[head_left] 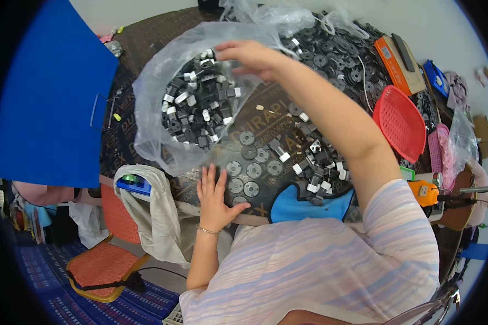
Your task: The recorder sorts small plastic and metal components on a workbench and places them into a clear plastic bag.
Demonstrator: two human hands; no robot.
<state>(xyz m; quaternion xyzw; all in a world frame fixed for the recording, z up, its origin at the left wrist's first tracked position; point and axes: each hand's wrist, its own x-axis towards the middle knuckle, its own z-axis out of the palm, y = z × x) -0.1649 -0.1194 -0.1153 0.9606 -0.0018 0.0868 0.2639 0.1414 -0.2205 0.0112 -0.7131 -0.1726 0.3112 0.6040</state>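
My right hand (253, 59) reaches over the rim of a clear plastic bag (152, 81), its fingers stretched out and apart. Inside the bag lies a heap of small black parts with silver metal ends (200, 103). At the table's near edge my left hand (213, 203) has its fingers spread, beside the bag's lower side. Several grey round discs with holes (254, 170) lie flat just right of that hand, and its thumb is close to the nearest of them. Neither hand shows anything held.
Loose black-and-silver parts (317, 168) are piled on the right, by a blue cloth-like piece (293, 206). Beyond my right arm spreads a large heap of dark discs (331, 62). A red basket (400, 124), an orange box (398, 65) and an orange-yellow tool (424, 192) stand farther right.
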